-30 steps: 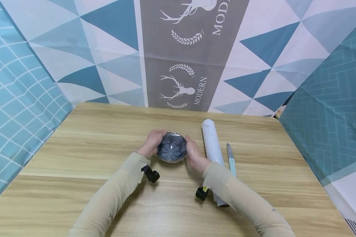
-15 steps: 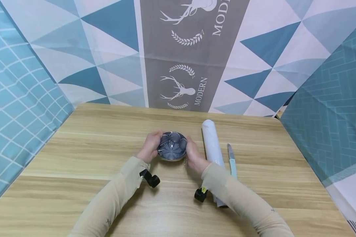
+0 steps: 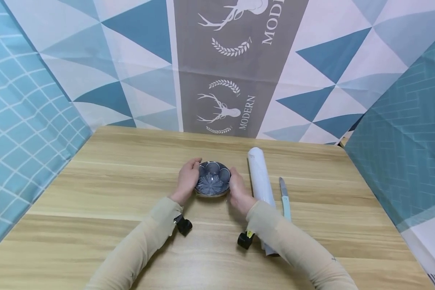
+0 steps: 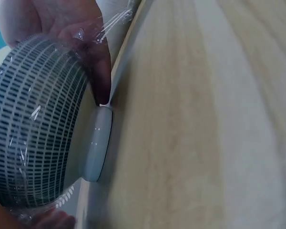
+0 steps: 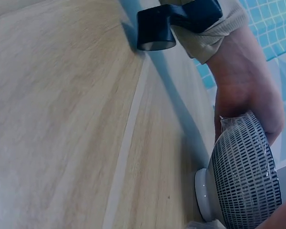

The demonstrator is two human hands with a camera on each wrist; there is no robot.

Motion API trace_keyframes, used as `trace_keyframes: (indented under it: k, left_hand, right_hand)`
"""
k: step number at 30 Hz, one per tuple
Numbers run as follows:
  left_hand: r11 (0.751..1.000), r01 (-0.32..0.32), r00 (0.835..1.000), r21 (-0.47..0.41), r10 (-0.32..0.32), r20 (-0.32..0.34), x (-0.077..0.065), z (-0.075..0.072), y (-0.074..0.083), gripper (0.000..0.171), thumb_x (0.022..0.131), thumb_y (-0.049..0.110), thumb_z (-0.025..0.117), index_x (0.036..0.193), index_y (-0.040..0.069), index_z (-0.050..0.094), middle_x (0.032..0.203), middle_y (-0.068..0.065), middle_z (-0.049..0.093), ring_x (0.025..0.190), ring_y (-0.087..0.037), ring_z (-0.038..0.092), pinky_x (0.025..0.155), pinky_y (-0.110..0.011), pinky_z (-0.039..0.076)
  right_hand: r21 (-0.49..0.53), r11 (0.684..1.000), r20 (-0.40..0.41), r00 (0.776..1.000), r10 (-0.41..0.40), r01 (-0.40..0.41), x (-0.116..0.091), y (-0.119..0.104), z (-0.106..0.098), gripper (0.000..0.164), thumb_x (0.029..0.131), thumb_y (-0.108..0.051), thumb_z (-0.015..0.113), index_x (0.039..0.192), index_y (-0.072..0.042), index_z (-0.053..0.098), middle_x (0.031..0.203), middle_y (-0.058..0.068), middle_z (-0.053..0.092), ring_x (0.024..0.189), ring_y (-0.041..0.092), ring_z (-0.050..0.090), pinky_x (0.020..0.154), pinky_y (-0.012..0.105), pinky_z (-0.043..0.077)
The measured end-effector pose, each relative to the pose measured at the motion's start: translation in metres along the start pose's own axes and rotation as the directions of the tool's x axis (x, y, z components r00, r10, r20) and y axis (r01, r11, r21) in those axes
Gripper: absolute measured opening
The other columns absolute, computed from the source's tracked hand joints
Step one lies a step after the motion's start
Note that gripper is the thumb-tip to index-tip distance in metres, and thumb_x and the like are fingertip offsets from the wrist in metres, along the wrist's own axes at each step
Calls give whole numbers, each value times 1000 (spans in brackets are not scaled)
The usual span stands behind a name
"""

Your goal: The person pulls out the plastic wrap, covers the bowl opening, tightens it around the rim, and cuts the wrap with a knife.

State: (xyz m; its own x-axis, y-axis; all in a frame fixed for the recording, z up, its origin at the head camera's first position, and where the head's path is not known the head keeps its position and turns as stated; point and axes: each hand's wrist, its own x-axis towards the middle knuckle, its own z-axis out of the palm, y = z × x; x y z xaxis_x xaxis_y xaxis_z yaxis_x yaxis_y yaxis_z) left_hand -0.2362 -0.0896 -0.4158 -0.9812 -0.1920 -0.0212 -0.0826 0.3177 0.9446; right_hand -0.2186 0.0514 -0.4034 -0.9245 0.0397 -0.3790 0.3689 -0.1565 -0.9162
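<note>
A patterned bowl [image 3: 212, 186] stands on the table between both hands, its dark inside showing a starburst and round motifs. Clear plastic wrap [image 4: 102, 29] covers it, with loose film bunched at the side. In the left wrist view the bowl's outer wall [image 4: 35, 119] has a dark dash pattern above a pale foot [image 4: 98, 143] close against the wood. My left hand [image 3: 187, 179] cups the left side, thumb near the rim. My right hand [image 3: 239, 190] holds the opposite side, its fingers reaching down the wall towards the foot. Most right fingers are hidden in the head view.
A white roll [image 3: 261, 175] lies right of the bowl, partly under the right forearm. Beyond it lies a knife [image 3: 284, 197] with a light-blue handle. Black wrist cameras [image 3: 184, 225] hang below the sleeves. A patterned cloth [image 3: 148, 72] backs the wooden table [image 3: 112, 169].
The bowl and both hands have shifted slightly right in the head view. The bowl's inside motifs show more clearly through the film, with fewer bright reflections.
</note>
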Motion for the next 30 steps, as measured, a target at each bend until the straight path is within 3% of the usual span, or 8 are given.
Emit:
trace_keyframes:
  k: [3,9,16,20,24,30]
  left_hand:
    - [995,-15,1000,-96,16,10,2,2,0,36,96,13,36,128,4,49,132,-12,49,126,-26,40,108,-38,27]
    - [944,56,998,-326,-41,51,4,6,0,36,95,10,33,126,1,49,134,-10,47,132,-23,32,111,-35,17]
    - [930,93,996,-355,-80,50,2,8,-5,38,97,18,33,129,3,47,142,-9,38,134,-24,27,111,-36,17]
    - [914,112,993,-391,-92,68,0,8,-6,39,97,24,34,124,4,53,133,-11,49,126,-23,39,108,-35,26]
    - [898,115,993,-424,-93,72,0,9,-7,35,94,24,40,111,3,63,115,-13,61,108,-20,53,97,-31,37]
    - [890,89,996,-448,-75,49,0,11,-6,34,94,20,41,109,0,63,114,-15,62,105,-19,55,96,-29,39]
  right_hand:
    - [58,998,23,1000,-11,10,1,0,0,52,99,-30,22,134,6,34,149,17,17,138,28,10,113,38,6]
    - [118,993,39,999,-31,27,1,2,4,52,99,-28,19,135,8,30,150,18,14,139,28,8,113,36,6]
    - [170,985,43,999,-22,15,3,4,9,52,100,-27,19,137,8,27,149,18,17,138,27,12,113,35,9]
    - [215,977,45,999,3,-13,5,3,10,52,100,-27,18,138,8,24,150,17,15,139,25,10,113,34,10]
    - [224,974,43,999,6,-15,5,3,11,51,100,-25,19,137,9,25,148,18,20,138,25,14,112,33,14]
    - [208,978,21,1000,18,-22,6,1,10,50,100,-25,21,136,10,28,147,18,22,137,25,18,112,32,16]
